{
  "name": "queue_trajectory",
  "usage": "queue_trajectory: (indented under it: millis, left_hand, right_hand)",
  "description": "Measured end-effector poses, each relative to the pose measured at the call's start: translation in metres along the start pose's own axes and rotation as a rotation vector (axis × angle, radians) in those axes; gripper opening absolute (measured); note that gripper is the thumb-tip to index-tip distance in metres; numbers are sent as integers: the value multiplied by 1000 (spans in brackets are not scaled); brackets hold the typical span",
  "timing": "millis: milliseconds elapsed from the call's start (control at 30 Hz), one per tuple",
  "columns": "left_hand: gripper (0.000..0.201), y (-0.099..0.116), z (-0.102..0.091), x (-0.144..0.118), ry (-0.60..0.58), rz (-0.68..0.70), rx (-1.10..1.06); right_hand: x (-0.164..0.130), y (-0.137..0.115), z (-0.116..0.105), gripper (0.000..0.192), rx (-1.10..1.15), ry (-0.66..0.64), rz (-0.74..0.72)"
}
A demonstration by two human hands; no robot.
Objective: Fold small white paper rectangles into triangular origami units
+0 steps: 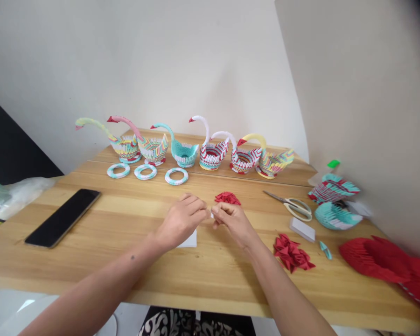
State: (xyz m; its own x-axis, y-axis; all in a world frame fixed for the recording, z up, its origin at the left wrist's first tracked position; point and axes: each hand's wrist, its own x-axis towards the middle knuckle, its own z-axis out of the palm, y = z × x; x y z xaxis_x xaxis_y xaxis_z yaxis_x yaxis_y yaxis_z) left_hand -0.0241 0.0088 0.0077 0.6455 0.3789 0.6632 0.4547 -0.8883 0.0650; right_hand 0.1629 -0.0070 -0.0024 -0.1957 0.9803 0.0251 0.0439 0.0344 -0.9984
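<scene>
My fingers [220, 213] are pinched on a small white piece [212, 215], left hand [184, 221] and right hand [235, 224] nearly meeting over the middle of the tabletop [126, 268]. White paper [189, 240] lies beneath my left hand; folded swans [184, 154] line the back edge.

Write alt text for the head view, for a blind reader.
The right hand pinches a small white piece, with the left hand close beside it, above a wooden table. Beyond sit six swan-shaped baskets and three rings; a phone lies left, scissors and red folded pieces right.
</scene>
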Motion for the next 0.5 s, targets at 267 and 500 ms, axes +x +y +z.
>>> queue_trajectory:
  millis: [267, 500]
  left_hand:
    - [17, 10, 8, 7, -78, -573, -489]
    - [22, 10, 10, 8, -174, -814, -754]
  right_hand:
    - [0, -1, -1, 36, -368, 79, -174]
    - [-2, -1, 3, 37, -440, 134, -220]
